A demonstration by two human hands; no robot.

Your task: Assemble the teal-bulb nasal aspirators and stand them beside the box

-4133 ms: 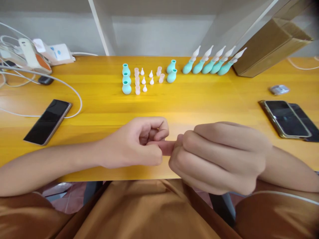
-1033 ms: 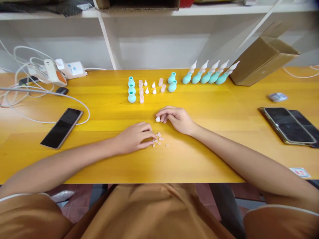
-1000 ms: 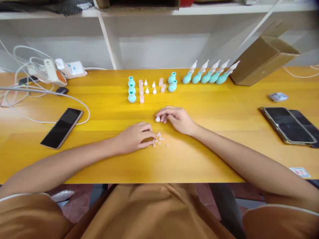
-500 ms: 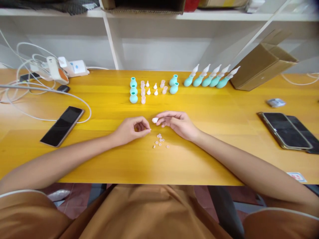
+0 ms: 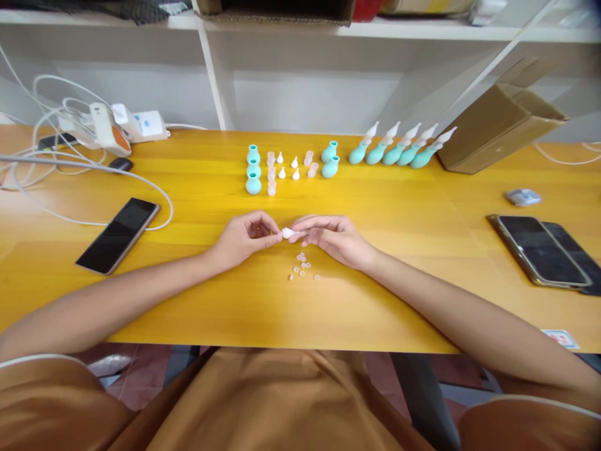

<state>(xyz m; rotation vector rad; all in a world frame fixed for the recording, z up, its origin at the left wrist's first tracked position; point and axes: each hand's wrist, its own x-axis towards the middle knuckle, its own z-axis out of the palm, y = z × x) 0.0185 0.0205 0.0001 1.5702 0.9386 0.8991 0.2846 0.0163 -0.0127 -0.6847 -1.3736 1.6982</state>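
The right hand [image 5: 335, 238] pinched a small white silicone tip [image 5: 287, 233], and the left hand [image 5: 244, 237], which had lifted from the table since 1 second ago, now met it with closed fingertips. Tiny pale rings [image 5: 303, 266] lay just below on the yellow table [image 5: 399, 250].
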